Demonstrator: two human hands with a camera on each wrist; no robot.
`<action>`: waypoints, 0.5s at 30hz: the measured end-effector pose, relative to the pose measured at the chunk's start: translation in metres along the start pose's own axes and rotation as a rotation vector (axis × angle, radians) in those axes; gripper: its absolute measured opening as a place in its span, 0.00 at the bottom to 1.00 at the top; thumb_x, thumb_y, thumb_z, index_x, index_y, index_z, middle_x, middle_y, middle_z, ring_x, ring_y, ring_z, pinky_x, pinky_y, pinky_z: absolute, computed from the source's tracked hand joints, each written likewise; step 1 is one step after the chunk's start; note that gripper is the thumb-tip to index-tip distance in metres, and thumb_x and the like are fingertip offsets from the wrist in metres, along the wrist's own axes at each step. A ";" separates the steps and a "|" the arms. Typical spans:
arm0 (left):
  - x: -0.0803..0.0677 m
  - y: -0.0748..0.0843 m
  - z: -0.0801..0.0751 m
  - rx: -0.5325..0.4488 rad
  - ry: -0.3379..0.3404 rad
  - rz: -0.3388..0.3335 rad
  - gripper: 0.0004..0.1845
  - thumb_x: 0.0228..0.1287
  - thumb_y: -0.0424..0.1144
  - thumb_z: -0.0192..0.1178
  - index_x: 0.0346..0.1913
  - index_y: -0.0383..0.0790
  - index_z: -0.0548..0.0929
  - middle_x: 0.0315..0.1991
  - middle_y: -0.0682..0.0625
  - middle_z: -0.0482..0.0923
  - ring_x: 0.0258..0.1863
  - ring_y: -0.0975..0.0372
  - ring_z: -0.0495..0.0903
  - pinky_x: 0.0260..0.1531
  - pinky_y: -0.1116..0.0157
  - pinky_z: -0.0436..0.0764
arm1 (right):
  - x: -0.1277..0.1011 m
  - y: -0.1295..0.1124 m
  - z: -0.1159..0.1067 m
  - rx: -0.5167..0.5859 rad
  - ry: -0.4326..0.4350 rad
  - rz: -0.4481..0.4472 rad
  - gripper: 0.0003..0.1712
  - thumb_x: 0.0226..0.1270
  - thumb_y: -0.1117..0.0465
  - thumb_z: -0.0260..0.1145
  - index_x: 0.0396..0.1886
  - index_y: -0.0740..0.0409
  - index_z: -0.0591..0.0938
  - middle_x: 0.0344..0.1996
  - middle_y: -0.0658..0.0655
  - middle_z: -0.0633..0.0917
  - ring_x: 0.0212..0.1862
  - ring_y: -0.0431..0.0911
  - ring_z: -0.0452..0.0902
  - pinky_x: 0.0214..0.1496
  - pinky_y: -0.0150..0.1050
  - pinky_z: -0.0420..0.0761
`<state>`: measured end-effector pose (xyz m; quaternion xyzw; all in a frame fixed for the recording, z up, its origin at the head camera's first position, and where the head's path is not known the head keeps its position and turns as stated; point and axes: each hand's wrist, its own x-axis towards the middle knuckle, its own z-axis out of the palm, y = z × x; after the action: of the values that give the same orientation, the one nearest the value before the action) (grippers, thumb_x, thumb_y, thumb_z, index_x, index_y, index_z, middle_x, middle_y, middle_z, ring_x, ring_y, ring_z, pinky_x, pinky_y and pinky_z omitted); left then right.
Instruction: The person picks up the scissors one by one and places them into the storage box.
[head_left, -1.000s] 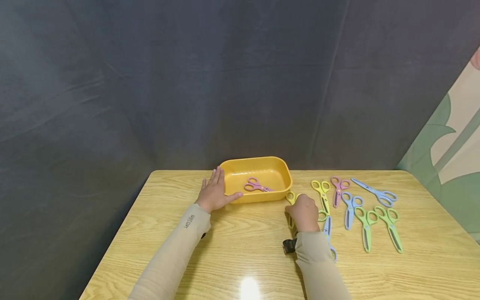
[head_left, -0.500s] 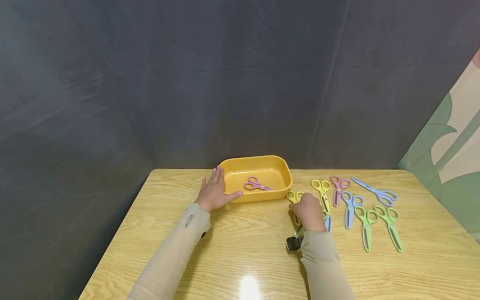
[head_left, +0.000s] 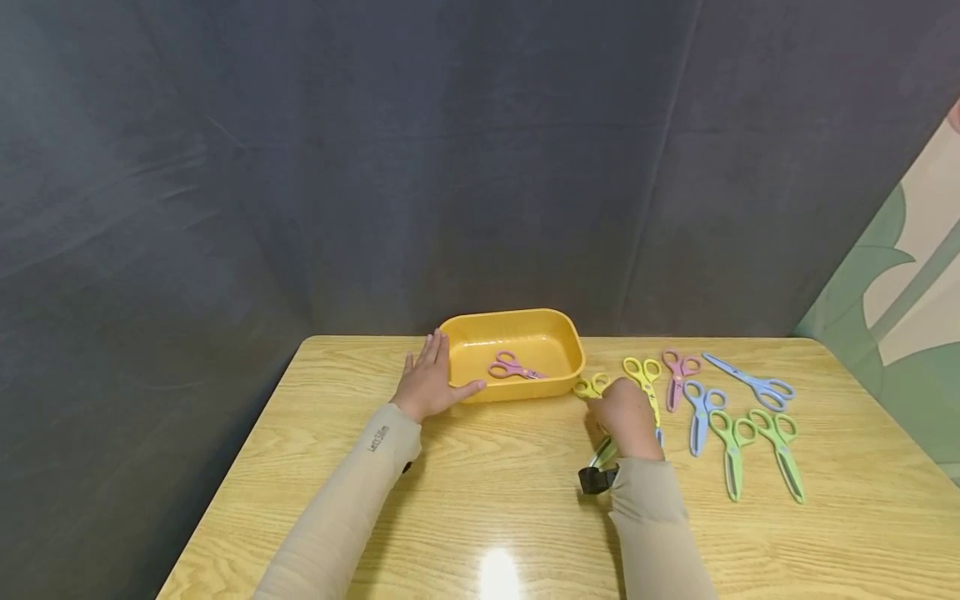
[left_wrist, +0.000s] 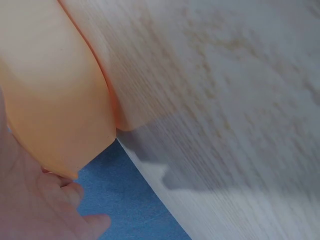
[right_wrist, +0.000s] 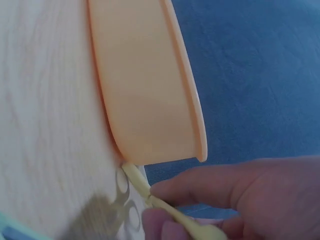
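Note:
My left hand rests with straight fingers against the left end of a yellow plastic tray, thumb along its front side. In the left wrist view, its fingertips lie at the rim. A pair of pink scissors lies inside the tray. My right hand pinches a pair of yellow scissors between thumb and fingers, close to the tray's right front corner. The scissors stand tilted above the table, their looped shadow falling beside them. Under the right wrist, a pair of green scissors is partly hidden.
Another pair of yellow scissors lies just beyond the right hand. Farther right are pink scissors, blue scissors and several more blue and green pairs on the wooden table. A dark curtain hangs behind the table.
My right hand has moved slightly right and away, tilting the yellow scissors up from the table. The blue scissors near its wrist are now mostly covered. My left hand keeps its place.

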<state>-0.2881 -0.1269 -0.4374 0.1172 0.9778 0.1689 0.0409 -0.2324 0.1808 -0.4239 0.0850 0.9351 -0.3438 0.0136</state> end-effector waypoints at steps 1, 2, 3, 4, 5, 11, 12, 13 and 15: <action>0.000 0.000 0.000 -0.003 -0.002 -0.001 0.65 0.61 0.77 0.53 0.81 0.31 0.39 0.82 0.39 0.33 0.81 0.51 0.35 0.76 0.42 0.42 | 0.000 0.001 -0.001 0.011 0.000 0.000 0.25 0.64 0.60 0.64 0.09 0.52 0.65 0.10 0.47 0.62 0.15 0.41 0.57 0.18 0.35 0.59; 0.000 0.001 0.000 -0.007 -0.005 -0.004 0.65 0.61 0.77 0.53 0.81 0.32 0.39 0.82 0.39 0.33 0.81 0.51 0.35 0.76 0.42 0.41 | 0.000 0.002 -0.002 0.021 0.000 0.002 0.22 0.63 0.60 0.64 0.11 0.55 0.68 0.11 0.48 0.66 0.16 0.43 0.61 0.20 0.35 0.62; 0.000 0.001 0.000 -0.013 -0.005 -0.005 0.65 0.61 0.76 0.54 0.81 0.31 0.39 0.82 0.39 0.33 0.81 0.51 0.35 0.76 0.42 0.41 | 0.001 0.003 -0.003 0.030 0.004 0.000 0.19 0.63 0.61 0.64 0.14 0.58 0.71 0.13 0.50 0.70 0.19 0.45 0.65 0.21 0.37 0.65; 0.000 0.001 0.000 -0.015 -0.005 -0.007 0.65 0.61 0.76 0.54 0.81 0.31 0.39 0.82 0.39 0.33 0.81 0.51 0.35 0.76 0.42 0.41 | 0.001 0.004 -0.004 0.039 0.005 0.000 0.15 0.62 0.61 0.63 0.17 0.60 0.74 0.16 0.52 0.73 0.21 0.47 0.69 0.24 0.38 0.68; 0.001 0.000 0.000 -0.013 -0.002 -0.007 0.65 0.61 0.76 0.54 0.81 0.31 0.39 0.82 0.39 0.33 0.81 0.51 0.35 0.76 0.42 0.41 | 0.001 0.005 -0.005 0.045 0.005 -0.002 0.12 0.62 0.61 0.64 0.22 0.63 0.77 0.18 0.54 0.76 0.25 0.49 0.73 0.27 0.40 0.71; 0.005 -0.002 0.004 -0.014 -0.004 -0.010 0.65 0.60 0.77 0.53 0.81 0.32 0.38 0.82 0.39 0.33 0.81 0.52 0.33 0.76 0.42 0.40 | 0.002 0.007 -0.012 0.097 -0.008 0.011 0.13 0.62 0.63 0.64 0.36 0.72 0.83 0.28 0.62 0.84 0.35 0.56 0.80 0.37 0.44 0.78; 0.005 -0.002 0.004 -0.015 -0.009 -0.013 0.66 0.60 0.78 0.53 0.81 0.32 0.37 0.82 0.40 0.32 0.81 0.52 0.33 0.76 0.42 0.40 | 0.002 0.008 -0.013 0.098 -0.010 0.015 0.14 0.62 0.62 0.64 0.37 0.72 0.84 0.30 0.64 0.85 0.36 0.57 0.80 0.38 0.45 0.78; 0.005 -0.003 0.004 -0.017 -0.011 -0.014 0.66 0.60 0.78 0.53 0.81 0.33 0.37 0.82 0.40 0.32 0.81 0.53 0.32 0.76 0.42 0.39 | 0.002 0.009 -0.014 0.095 -0.008 0.018 0.15 0.62 0.62 0.64 0.40 0.73 0.84 0.34 0.66 0.85 0.38 0.57 0.80 0.40 0.45 0.79; 0.005 -0.003 0.004 -0.021 -0.014 -0.015 0.66 0.60 0.78 0.53 0.81 0.33 0.37 0.82 0.40 0.31 0.81 0.53 0.32 0.76 0.42 0.39 | 0.003 0.012 -0.016 0.096 -0.008 0.020 0.17 0.63 0.62 0.63 0.42 0.74 0.84 0.37 0.68 0.85 0.40 0.58 0.80 0.41 0.45 0.79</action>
<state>-0.2931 -0.1269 -0.4423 0.1106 0.9765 0.1780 0.0500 -0.2327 0.2003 -0.4197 0.0934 0.9166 -0.3884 0.0165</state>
